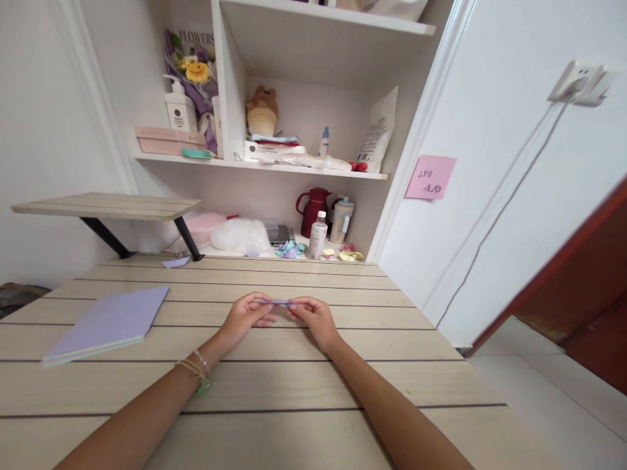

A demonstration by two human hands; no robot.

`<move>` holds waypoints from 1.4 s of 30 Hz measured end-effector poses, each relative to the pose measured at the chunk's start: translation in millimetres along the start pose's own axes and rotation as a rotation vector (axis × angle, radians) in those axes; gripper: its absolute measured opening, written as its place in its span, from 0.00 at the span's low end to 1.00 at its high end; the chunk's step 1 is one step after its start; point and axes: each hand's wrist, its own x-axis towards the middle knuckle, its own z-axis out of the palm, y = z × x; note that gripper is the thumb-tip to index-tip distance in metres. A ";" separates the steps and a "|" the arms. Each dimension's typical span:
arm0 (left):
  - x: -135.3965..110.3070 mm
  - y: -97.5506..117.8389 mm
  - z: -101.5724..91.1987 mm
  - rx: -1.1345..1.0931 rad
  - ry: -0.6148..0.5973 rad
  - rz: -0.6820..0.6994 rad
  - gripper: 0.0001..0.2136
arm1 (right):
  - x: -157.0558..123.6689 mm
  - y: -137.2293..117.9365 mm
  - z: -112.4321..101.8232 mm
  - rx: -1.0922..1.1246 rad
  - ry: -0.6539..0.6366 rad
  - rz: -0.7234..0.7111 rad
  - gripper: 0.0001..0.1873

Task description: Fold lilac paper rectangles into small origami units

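Observation:
Both hands meet over the middle of a pale wooden table [343,378]. Between them lies a small folded piece of lilac paper [280,302], seen edge-on as a thin strip. My left hand [246,316] pinches its left end with curled fingers. My right hand [313,316] pinches its right end the same way. A bracelet sits on my left wrist. A stack of lilac paper sheets [110,321] lies on the table to the left, apart from the hands.
A small raised shelf [105,206] on black brackets stands at the table's back left, a lilac scrap [175,262] beneath it. Behind are white shelves with a red jug [313,210], a bottle [318,236], folded paper bits [290,249] and a pink note [430,177] on the wall.

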 end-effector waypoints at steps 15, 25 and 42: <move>2.6 -4.3 0.5 0.024 0.006 0.022 0.14 | 0.8 -2.5 -0.2 -0.009 0.021 0.007 0.13; 1.7 -5.4 -1.2 0.025 -0.039 0.008 0.16 | -1.7 -5.4 -3.2 -0.036 -0.146 0.002 0.15; -0.2 -4.6 3.0 0.042 -0.014 0.013 0.13 | -2.9 -4.3 0.3 -0.070 -0.152 0.036 0.14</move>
